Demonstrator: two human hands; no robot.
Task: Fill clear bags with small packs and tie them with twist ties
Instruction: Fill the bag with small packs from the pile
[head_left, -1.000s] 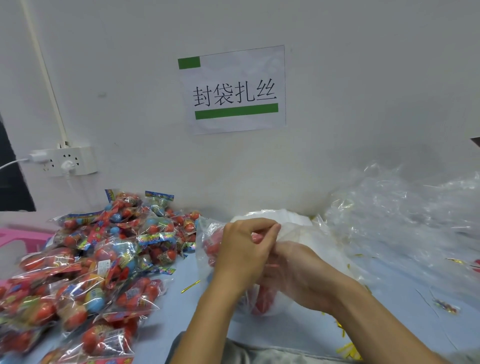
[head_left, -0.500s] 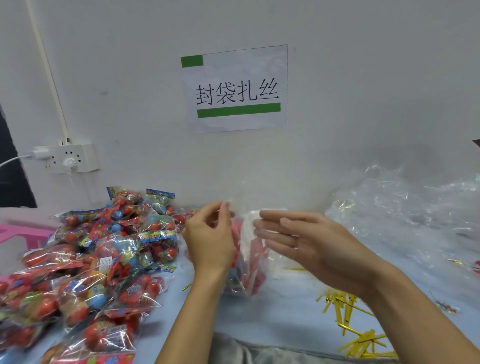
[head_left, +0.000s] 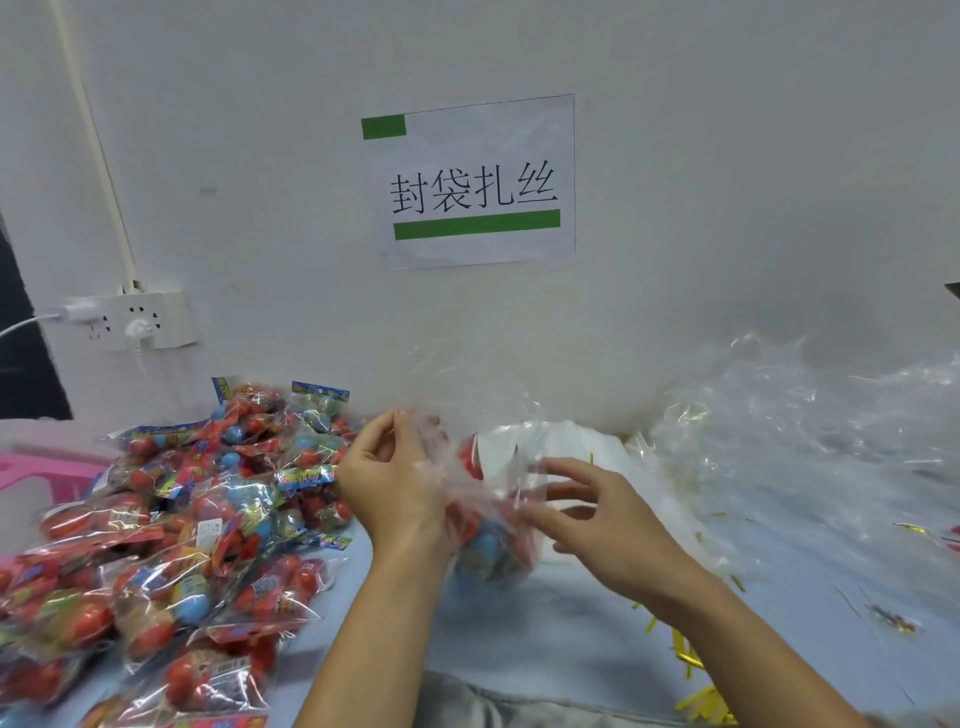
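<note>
Left hand (head_left: 389, 483) pinches the clear bag (head_left: 488, 499) by its top film, packs inside, bag held just above the worktop (head_left: 545, 623) btw both hands. Right hand (head_left: 597, 514) has fingers spread, touching the film. Imo gather the neck tight b4 grabbing a twist tie (head_left: 685, 654).

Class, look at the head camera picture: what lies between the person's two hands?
In the head view, a clear bag with red and blue packs lies between the left hand and the right hand; the left hand grips its film.
</note>
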